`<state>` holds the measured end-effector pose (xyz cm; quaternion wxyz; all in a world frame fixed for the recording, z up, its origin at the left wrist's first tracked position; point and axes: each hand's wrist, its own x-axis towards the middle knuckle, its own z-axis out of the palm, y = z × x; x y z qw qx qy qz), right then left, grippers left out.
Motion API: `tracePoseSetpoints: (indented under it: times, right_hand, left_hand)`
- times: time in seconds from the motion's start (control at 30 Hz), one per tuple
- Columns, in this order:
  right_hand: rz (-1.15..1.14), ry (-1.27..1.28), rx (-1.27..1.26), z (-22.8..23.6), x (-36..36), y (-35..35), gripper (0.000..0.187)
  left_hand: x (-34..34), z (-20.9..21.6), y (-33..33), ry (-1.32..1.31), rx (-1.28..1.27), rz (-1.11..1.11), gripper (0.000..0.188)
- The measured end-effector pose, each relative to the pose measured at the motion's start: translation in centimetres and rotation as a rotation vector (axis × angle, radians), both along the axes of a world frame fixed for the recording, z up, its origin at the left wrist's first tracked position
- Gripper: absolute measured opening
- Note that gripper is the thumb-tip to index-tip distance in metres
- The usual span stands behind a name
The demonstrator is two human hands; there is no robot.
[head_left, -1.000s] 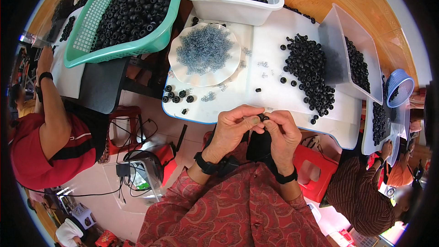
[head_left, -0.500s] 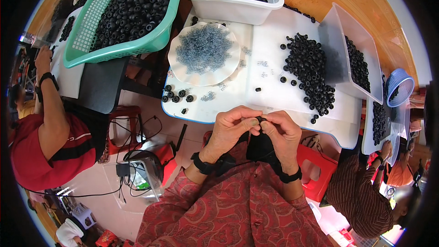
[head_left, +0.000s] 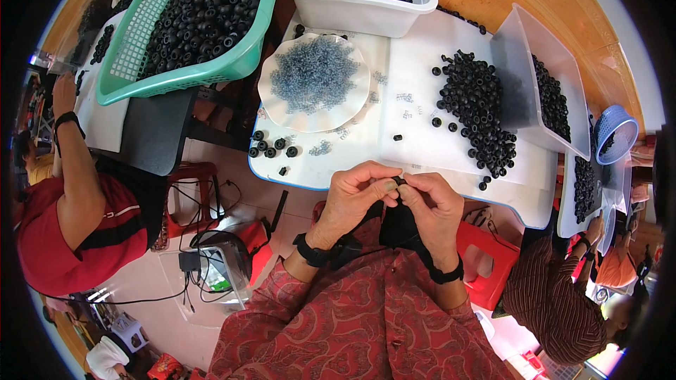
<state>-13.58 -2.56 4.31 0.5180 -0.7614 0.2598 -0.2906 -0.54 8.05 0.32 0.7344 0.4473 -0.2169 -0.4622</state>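
Observation:
Between the fingertips of my left hand (head_left: 359, 197) and my right hand (head_left: 431, 205) sits a small black round part (head_left: 399, 181), pinched from both sides and mostly covered by fingers. Both hands are held just off the near edge of the white table (head_left: 415, 149). Beyond them, a white wavy-rimmed plate (head_left: 265, 91) carries a heap of tiny clear-blue springs (head_left: 313, 74). To the right spreads a pile of black ring-shaped parts (head_left: 473, 95). Several black rings (head_left: 271, 149) lie together near the table's left corner, and a small black piece (head_left: 398, 138) lies alone near the middle.
A green basket (head_left: 246, 63) full of black parts stands at the far left. At the back is a white tub (head_left: 366, 17); a clear bin (head_left: 517, 98) tilts at the right. Co-workers sit on both sides, one in a red shirt (head_left: 53, 232). A red stool (head_left: 486, 267) stands below the table.
My hands stay almost in place, with the fingers shifting slightly around the small black part. At the left, the co-worker's arm has moved a little.

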Motion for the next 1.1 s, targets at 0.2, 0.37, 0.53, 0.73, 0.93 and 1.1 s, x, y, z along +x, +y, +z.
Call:
tracePoseSetpoints:
  times: [0.2, 0.37, 0.53, 0.73, 0.93, 1.1]
  right_hand:
    - [0.007, 0.052, -0.162, 0.8, 0.3, 0.2, 0.02]
    - [-0.005, 0.081, -0.239, 1.0, 0.5, 0.3, 0.018]
    - [-0.005, 0.096, -0.314, 0.8, 0.4, 0.1, 0.019]
    - [0.02, 0.125, -0.333, 1.0, 0.3, -0.2, 0.02]
    - [0.019, 0.128, -0.213, 1.5, 0.3, -0.2, 0.018]
    - [0.025, 0.133, -0.213, 1.6, 0.1, -0.4, 0.019]
  left_hand:
    - [-0.1, 0.2, 0.1, 0.017, 0.021, 0.011, 0.021]
    - [-0.1, 0.0, 0.1, 0.017, 0.038, 0.008, 0.021]
    - [-0.1, -0.1, 0.1, 0.005, 0.015, 0.012, 0.021]
    - [0.2, -0.4, 0.4, -0.067, -0.008, -0.024, 0.022]
    - [0.6, 0.2, 0.6, -0.085, -0.017, -0.079, 0.026]
    - [0.8, 0.1, 0.7, -0.064, 0.062, -0.125, 0.024]
